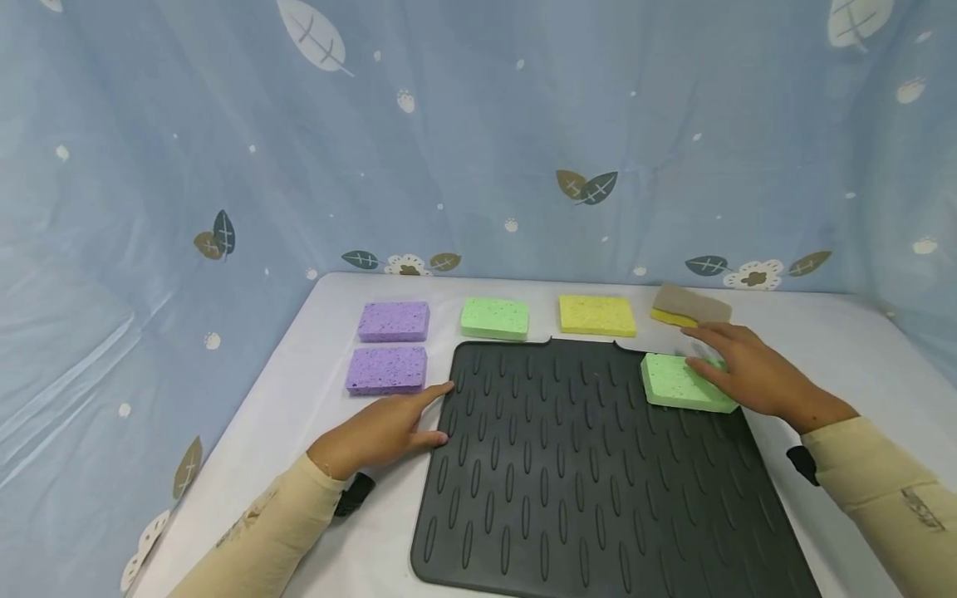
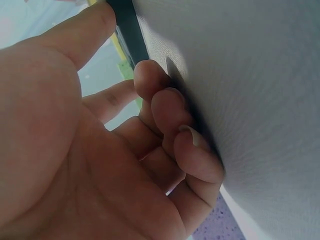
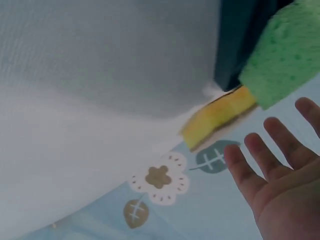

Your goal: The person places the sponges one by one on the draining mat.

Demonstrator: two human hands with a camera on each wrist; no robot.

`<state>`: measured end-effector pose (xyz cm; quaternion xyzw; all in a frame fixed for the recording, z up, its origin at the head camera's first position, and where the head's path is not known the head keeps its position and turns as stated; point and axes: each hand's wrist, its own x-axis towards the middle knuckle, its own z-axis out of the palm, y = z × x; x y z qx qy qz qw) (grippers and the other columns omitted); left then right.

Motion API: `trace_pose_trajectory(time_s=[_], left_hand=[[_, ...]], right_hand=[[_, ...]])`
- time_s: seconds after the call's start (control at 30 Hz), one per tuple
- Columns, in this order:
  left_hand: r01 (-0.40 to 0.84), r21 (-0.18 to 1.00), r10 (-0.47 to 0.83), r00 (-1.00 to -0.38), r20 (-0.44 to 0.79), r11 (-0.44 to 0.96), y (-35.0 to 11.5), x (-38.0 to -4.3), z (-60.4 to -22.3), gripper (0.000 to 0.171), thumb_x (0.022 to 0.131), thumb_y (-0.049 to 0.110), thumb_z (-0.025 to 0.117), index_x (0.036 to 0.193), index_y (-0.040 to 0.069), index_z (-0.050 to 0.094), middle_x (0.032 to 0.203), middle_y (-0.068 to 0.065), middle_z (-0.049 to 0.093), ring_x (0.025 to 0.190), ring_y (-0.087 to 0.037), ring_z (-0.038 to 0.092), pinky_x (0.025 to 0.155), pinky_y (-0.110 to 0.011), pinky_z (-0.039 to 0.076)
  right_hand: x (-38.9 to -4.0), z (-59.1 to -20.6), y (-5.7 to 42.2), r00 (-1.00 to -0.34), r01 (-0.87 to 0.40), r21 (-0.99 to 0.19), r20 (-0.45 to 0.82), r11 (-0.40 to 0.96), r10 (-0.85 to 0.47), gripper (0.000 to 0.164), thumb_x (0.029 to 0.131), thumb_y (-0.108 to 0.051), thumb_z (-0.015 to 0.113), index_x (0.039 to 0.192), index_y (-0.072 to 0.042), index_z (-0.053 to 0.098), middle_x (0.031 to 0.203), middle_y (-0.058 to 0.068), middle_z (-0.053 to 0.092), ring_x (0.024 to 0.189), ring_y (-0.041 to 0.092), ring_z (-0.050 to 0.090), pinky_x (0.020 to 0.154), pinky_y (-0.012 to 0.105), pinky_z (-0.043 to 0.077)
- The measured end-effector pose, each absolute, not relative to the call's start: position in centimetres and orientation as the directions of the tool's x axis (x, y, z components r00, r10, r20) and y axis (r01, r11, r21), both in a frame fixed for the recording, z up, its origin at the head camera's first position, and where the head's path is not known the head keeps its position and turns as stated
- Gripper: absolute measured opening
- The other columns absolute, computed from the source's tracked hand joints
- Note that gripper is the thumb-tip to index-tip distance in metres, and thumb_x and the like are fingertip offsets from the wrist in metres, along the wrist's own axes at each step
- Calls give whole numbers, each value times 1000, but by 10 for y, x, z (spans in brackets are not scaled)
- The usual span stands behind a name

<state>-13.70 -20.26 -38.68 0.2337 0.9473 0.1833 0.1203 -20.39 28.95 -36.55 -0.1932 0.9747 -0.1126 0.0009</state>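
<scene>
A black ribbed mat (image 1: 538, 465) lies on the white table. My left hand (image 1: 381, 432) rests at its left edge, index finger and thumb extended to the rim. In the left wrist view the other fingers (image 2: 170, 107) bend loosely against the table. A green sponge (image 1: 673, 382) sits on the mat's far right corner. My right hand (image 1: 758, 374) is over that sponge's right part, its fingers straight and spread in the right wrist view. Just beyond its fingertips is a yellow sponge with a grey-brown top (image 1: 691, 305), tilted on the table.
Along the back stand a purple sponge (image 1: 394, 321), a second green sponge (image 1: 495, 319) and a yellow sponge (image 1: 596, 315). Another purple sponge (image 1: 386, 370) lies beside the mat's far left corner. A blue patterned curtain (image 1: 478, 149) hangs behind the table.
</scene>
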Motion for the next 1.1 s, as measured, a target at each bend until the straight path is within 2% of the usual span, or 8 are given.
trace_pose_trajectory(time_s=[0.3, 0.47, 0.7, 0.93, 1.1], left_hand=[[393, 394, 480, -865, -148, 830, -203, -136, -386, 76, 93, 40, 69, 156, 14, 35, 64, 7, 36, 60, -7, 35, 65, -28, 39], [389, 400, 477, -867, -148, 830, -202, -136, -384, 75, 94, 41, 68, 156, 16, 35, 65, 6, 37, 60, -7, 36, 65, -29, 39], [370, 422, 472, -865, -168, 828, -203, -136, -380, 75, 94, 40, 68, 157, 16, 35, 63, 6, 39, 58, -7, 33, 59, -26, 36], [400, 424, 497, -855, -146, 813, -203, -138, -382, 74, 94, 40, 68, 156, 15, 35, 63, 7, 38, 58, -6, 32, 58, -25, 35], [383, 425, 485, -859, -161, 820, -203, -138, -386, 75, 94, 42, 68, 157, 17, 35, 64, 7, 39, 58, -6, 33, 58, -25, 36]], right_hand=[[-222, -366, 299, -965, -260, -146, 16, 955, -260, 64, 104, -43, 50, 149, 1, 42, 149, 37, 34, 132, 59, 34, 102, 76, 31], [-233, -363, 306, -975, -219, -107, -12, 970, -222, 63, 103, -40, 50, 151, -1, 37, 148, 38, 33, 131, 61, 32, 100, 77, 31], [-244, -362, 310, -969, -238, -96, -47, 966, -244, 66, 104, -40, 49, 155, -3, 30, 155, 37, 25, 135, 63, 26, 102, 78, 27], [-252, -364, 311, -966, -231, -103, -94, 967, -241, 70, 105, -46, 43, 157, -4, 25, 156, 38, 19, 136, 65, 21, 101, 80, 26], [-261, -363, 312, -962, -242, -89, -110, 966, -251, 71, 104, -46, 46, 157, -3, 24, 156, 39, 18, 136, 66, 20, 100, 81, 26]])
